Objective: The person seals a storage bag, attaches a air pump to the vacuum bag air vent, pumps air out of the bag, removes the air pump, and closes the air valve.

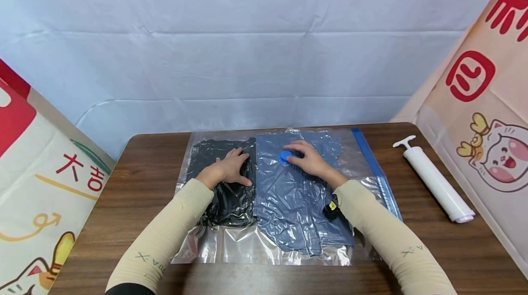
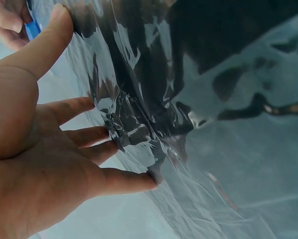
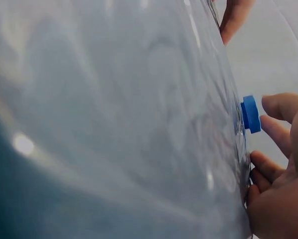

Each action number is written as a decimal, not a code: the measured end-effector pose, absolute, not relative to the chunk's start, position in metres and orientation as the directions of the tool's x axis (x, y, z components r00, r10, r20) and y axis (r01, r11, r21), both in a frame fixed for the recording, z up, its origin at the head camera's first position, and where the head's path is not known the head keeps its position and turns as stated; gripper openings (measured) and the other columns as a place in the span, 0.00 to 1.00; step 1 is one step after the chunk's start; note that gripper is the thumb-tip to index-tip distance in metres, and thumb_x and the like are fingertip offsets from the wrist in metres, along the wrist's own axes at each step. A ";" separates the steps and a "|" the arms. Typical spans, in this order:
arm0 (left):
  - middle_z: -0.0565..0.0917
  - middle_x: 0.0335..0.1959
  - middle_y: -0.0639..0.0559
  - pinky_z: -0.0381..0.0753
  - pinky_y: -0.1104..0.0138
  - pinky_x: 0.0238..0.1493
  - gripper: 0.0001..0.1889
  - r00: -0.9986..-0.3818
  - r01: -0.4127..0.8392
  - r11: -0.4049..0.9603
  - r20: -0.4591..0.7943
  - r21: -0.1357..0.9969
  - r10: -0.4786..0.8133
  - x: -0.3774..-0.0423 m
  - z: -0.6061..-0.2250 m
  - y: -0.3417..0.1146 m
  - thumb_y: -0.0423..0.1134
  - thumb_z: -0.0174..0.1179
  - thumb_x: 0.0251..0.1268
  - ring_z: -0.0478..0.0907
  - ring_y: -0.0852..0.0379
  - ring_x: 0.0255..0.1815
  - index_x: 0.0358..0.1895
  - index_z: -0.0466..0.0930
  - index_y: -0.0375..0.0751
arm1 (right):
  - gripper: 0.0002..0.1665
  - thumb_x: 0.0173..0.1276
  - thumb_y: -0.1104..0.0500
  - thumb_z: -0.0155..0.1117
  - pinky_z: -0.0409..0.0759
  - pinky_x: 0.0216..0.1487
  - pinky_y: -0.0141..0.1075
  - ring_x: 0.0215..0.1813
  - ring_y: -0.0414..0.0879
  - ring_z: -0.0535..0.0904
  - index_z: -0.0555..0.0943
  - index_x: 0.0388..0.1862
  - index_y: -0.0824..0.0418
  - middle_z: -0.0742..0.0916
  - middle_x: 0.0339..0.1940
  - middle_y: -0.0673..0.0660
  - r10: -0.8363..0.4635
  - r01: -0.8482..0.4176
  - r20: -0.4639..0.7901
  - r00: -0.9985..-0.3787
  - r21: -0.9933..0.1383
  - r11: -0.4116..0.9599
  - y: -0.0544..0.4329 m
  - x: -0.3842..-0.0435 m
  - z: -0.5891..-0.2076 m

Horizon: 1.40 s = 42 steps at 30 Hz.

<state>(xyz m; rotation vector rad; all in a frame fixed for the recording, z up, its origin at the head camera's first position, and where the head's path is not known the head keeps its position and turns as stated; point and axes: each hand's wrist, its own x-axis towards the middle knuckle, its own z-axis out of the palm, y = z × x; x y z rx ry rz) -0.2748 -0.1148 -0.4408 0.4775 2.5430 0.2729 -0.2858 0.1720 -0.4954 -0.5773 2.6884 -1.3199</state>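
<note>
A clear vacuum storage bag lies flat on the table, with a folded black garment inside at left and a folded blue-grey garment beside it. My left hand rests on the plastic over the black garment, fingers spread; in the left wrist view its fingertips touch the film. Over the blue-grey garment sits a round blue valve cap. Beside that cap is my right hand, its thumb and index finger slightly bent. The right wrist view shows the thumb just apart from the cap.
A white hand pump with a T-shaped handle lies on the wooden table at the right. Along the bag's right edge runs a blue zip strip. Pale cloth hangs behind the table, and printed banners stand at both sides.
</note>
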 end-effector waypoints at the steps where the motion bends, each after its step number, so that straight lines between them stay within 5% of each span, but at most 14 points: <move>1: 0.41 0.84 0.40 0.45 0.30 0.73 0.51 -0.796 0.278 0.917 -0.467 0.286 0.386 -0.275 -0.440 -0.115 0.56 0.70 0.64 0.35 0.41 0.84 0.83 0.50 0.45 | 0.24 0.74 0.60 0.66 0.60 0.73 0.64 0.74 0.66 0.63 0.79 0.67 0.64 0.72 0.72 0.68 -0.375 -0.291 0.081 -0.923 -0.784 0.549 0.172 -0.286 -0.495; 13: 0.42 0.84 0.40 0.45 0.29 0.73 0.51 -0.799 0.280 0.915 -0.458 0.292 0.391 -0.276 -0.440 -0.115 0.56 0.70 0.64 0.36 0.41 0.84 0.83 0.51 0.45 | 0.22 0.71 0.62 0.68 0.60 0.74 0.62 0.73 0.67 0.65 0.80 0.62 0.68 0.74 0.69 0.71 -0.388 -0.340 0.126 -0.913 -0.762 0.551 0.173 -0.287 -0.495; 20: 0.41 0.84 0.40 0.45 0.29 0.73 0.51 -0.794 0.293 0.912 -0.458 0.286 0.399 -0.276 -0.441 -0.115 0.57 0.70 0.64 0.36 0.41 0.84 0.83 0.50 0.44 | 0.28 0.72 0.61 0.68 0.62 0.73 0.62 0.74 0.65 0.64 0.77 0.69 0.65 0.73 0.71 0.67 -0.389 -0.311 0.083 -0.918 -0.759 0.571 0.174 -0.287 -0.495; 42: 0.41 0.84 0.40 0.45 0.30 0.73 0.51 -0.792 0.289 0.915 -0.467 0.280 0.393 -0.276 -0.440 -0.116 0.57 0.69 0.65 0.36 0.41 0.84 0.83 0.49 0.45 | 0.26 0.73 0.59 0.68 0.63 0.72 0.61 0.74 0.64 0.64 0.78 0.67 0.62 0.72 0.71 0.65 -0.381 -0.287 0.059 -0.923 -0.763 0.579 0.172 -0.285 -0.494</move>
